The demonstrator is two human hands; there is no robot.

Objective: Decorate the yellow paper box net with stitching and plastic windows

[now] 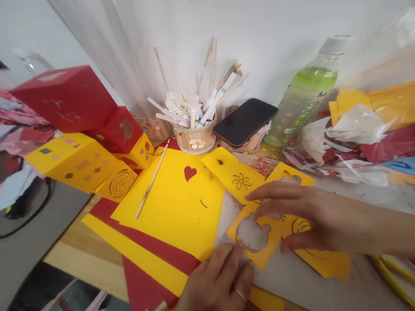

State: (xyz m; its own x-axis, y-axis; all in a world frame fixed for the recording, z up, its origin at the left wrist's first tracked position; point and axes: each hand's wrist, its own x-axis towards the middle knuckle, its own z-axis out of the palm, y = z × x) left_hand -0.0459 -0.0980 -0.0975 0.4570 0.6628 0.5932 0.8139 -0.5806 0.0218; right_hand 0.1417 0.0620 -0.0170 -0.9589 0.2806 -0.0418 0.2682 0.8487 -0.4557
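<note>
My left hand [221,285], with a ring on one finger, has its fingers curled together at the lower left edge of a yellow paper piece [263,259]. That piece has a rounded cut-out hole; the thumb is hidden. My right hand [300,215] hovers over or rests on the yellow cut-outs, thumb and fingers apart, hiding part of them. Beneath its wrist lies another yellow piece with drawn lines [329,263]. A yellow strip with a drawn flower [242,182] lies just beyond the right fingertips. Left of it is a large yellow sheet [171,197] bearing a red heart [190,173].
Red and yellow boxes [68,102] are stacked at the left. A wooden stick [151,179] lies on the sheet. Behind stand a decorated cup [196,139] of paper rolls and sticks, a phone [246,120], a green drink bottle [302,99] and a plastic bag of scraps [365,132].
</note>
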